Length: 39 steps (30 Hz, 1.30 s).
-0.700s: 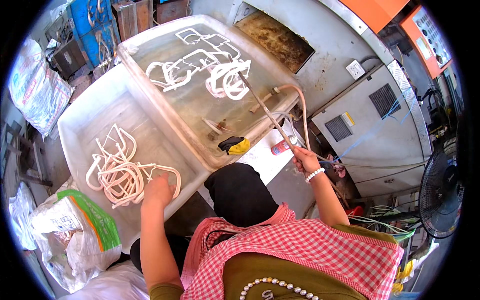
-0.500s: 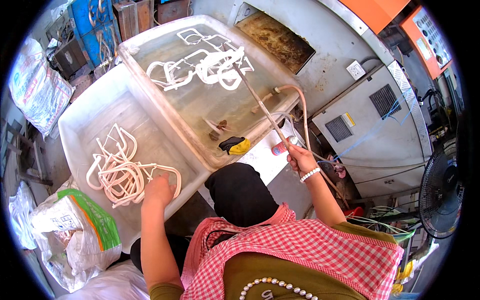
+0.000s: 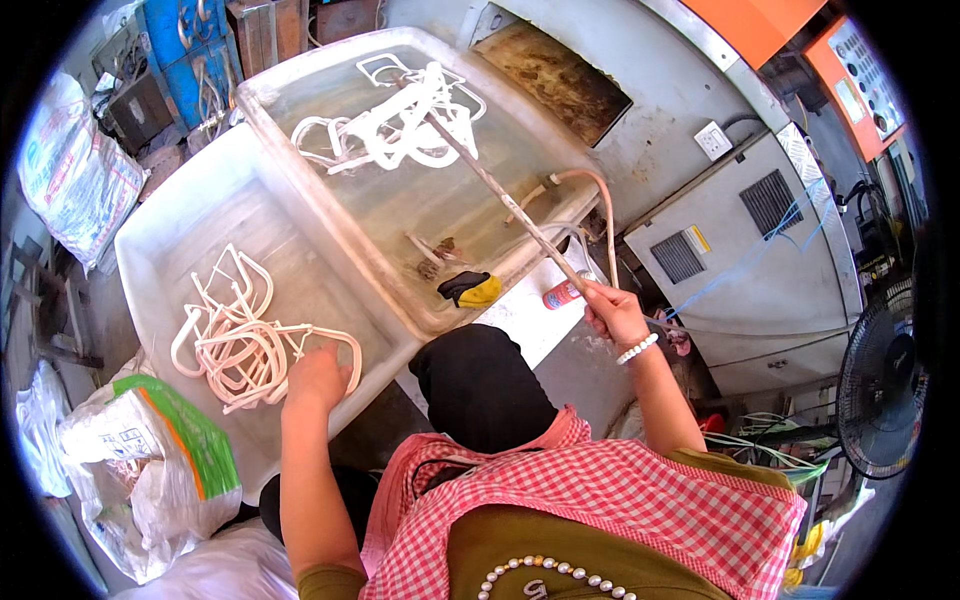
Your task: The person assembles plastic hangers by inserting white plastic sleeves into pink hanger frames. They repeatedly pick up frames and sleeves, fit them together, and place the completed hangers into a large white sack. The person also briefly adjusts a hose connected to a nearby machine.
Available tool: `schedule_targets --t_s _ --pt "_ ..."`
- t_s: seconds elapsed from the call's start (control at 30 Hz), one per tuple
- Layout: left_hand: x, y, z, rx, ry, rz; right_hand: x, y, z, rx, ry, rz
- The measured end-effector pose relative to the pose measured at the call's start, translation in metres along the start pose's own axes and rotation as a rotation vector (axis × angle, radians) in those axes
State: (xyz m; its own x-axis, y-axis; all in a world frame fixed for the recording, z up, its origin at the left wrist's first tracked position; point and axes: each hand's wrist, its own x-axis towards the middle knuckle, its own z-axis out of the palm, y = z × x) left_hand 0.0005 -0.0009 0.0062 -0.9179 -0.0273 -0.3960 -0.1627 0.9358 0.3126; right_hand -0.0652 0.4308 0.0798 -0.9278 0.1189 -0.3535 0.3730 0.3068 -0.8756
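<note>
A long, thin stick [image 3: 505,200] is gripped near its lower end by my right hand [image 3: 612,312], which wears a white bead bracelet. The stick slants over the wet far tub [image 3: 355,235], and its far end reaches into a tangle of white plastic loops [image 3: 390,130] lying in the water. My left hand [image 3: 318,378] is down in the near tub [image 3: 165,235], at the right edge of a heap of pale pink plastic loops [image 3: 240,360]. Its fingers curl round one of these loops; their tips are partly hidden.
On the far tub's near rim lies a black and yellow cloth-like item [image 3: 470,290]. Beside it are a red spray can [image 3: 565,293] and a hose [image 3: 608,225]. A grey machine cabinet [image 3: 740,270] and a black fan [image 3: 885,375] stand right; sacks [image 3: 165,450] sit left.
My right hand has moved slightly right and down. The stick's far end has swung up and left, shifting the white loops leftward. My left hand stays in place.
</note>
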Motion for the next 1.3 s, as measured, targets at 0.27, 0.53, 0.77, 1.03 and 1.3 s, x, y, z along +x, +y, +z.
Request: schedule_targets --t_s 0.27,0.53,0.77,1.03,1.3 --pt "0.001 0.004 0.001 -0.022 -0.017 -0.009 -0.024 -0.048 -0.032 -0.184 -0.198 -0.192" --pt "0.001 0.003 0.006 -0.026 -0.029 -0.019 -0.027 -0.092 -0.007 -0.733 -0.36 -0.507" --pt "-0.001 0.003 0.004 -0.039 0.015 -0.006 0.004 -0.098 -0.04 -0.522 -0.174 -0.383" --pt "-0.002 0.008 -0.003 -0.04 -0.057 -0.053 0.125 -0.052 -0.014 -0.096 -0.107 0.037" --pt "-0.001 -0.003 0.001 -0.072 -0.033 -0.075 0.224 -0.065 0.019 0.124 -0.301 0.46"
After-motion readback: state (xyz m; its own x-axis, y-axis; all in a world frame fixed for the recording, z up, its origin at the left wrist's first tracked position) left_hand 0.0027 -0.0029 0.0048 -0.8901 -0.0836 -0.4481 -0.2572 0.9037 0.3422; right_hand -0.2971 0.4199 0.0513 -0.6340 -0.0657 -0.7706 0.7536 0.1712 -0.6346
